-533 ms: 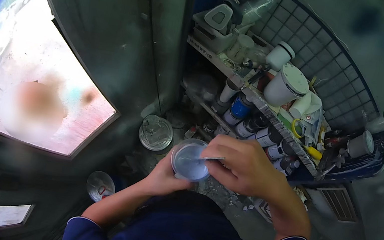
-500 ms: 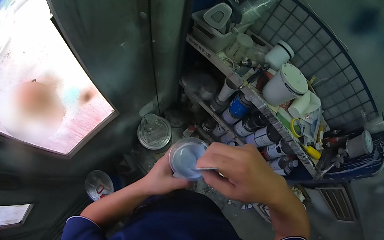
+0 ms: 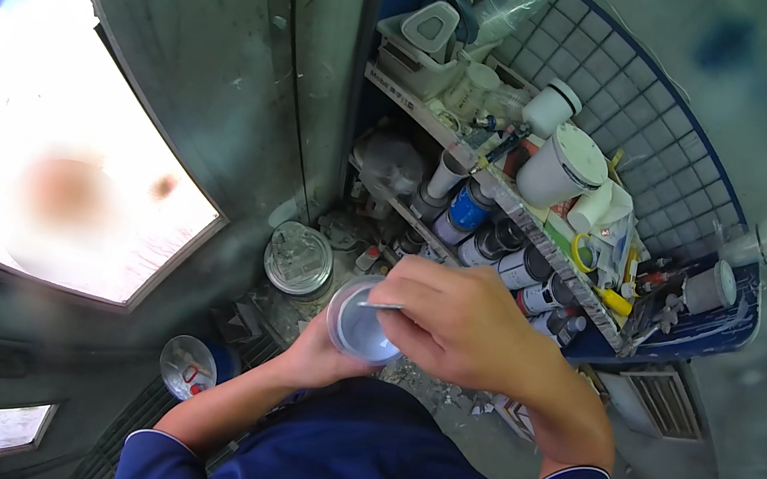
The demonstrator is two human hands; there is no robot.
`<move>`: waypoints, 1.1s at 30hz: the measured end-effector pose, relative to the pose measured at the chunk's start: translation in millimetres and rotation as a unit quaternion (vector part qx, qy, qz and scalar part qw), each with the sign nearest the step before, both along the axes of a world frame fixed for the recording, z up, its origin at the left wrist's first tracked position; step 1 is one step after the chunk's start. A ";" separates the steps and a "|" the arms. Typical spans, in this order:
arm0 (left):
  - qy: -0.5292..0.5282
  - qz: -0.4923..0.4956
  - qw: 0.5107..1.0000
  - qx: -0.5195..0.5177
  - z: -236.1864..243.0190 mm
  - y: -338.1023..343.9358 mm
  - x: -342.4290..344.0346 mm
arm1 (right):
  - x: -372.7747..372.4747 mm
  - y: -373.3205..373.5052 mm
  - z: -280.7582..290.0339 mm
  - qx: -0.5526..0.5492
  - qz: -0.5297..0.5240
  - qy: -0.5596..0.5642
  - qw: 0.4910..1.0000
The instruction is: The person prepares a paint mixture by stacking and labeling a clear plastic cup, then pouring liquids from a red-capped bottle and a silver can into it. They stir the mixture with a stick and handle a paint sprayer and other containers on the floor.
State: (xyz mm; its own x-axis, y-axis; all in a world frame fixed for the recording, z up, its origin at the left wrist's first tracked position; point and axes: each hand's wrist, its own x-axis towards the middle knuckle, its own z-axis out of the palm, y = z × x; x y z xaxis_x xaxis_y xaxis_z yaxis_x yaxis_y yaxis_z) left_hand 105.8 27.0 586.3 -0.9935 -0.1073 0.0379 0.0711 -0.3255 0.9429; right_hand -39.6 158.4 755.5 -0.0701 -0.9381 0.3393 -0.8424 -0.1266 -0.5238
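My left hand (image 3: 319,355) is wrapped around a clear plastic cup (image 3: 336,325) in front of my chest. Inside the cup lies a pale bluish-grey liquid (image 3: 369,337). My right hand (image 3: 466,322) is closed over the cup's right side, pinching a thin, flat, greyish stirring stick (image 3: 381,306). One end of the stick pokes out to the left of the fingers; whether its other end reaches the liquid is hidden by the hand.
A blue shelf unit (image 3: 746,318) at the right holds white tubs (image 3: 563,166), cans (image 3: 470,209), a yellow tape roll (image 3: 584,254) and tools. A round lidded tin (image 3: 299,260) stands beyond the cup. A drum (image 3: 190,367) sits at the left, below a bright window (image 3: 69,116).
My right hand has shifted a little left over the cup, and the stick's visible end now lies across the opening. The whole view has tilted slightly; my left hand keeps its hold.
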 end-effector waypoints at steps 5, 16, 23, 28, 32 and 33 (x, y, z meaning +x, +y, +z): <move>0.037 0.014 0.999 -0.013 -3.5 -0.4 -1.9 | 12.7 1.8 10.5 0.006 0.034 0.029 0.999; 0.006 0.006 1.000 -0.018 -4.5 -6.2 0.2 | 6.9 2.9 10.4 0.015 0.047 0.006 0.999; 0.044 0.007 0.999 -0.019 -2.6 -10.1 0.0 | 1.1 7.7 13.2 0.034 0.017 0.032 0.999; 0.036 -0.020 0.999 -0.009 -0.3 -6.7 -2.5 | 3.4 -1.0 7.9 0.000 0.033 0.006 0.999; 0.006 -0.013 1.000 -0.010 7.0 -7.5 -1.3 | -3.7 9.0 5.9 0.015 -0.001 0.021 1.000; 0.007 -0.009 1.000 -0.019 7.1 -7.2 -2.0 | -0.1 11.8 7.3 0.016 0.016 0.015 1.000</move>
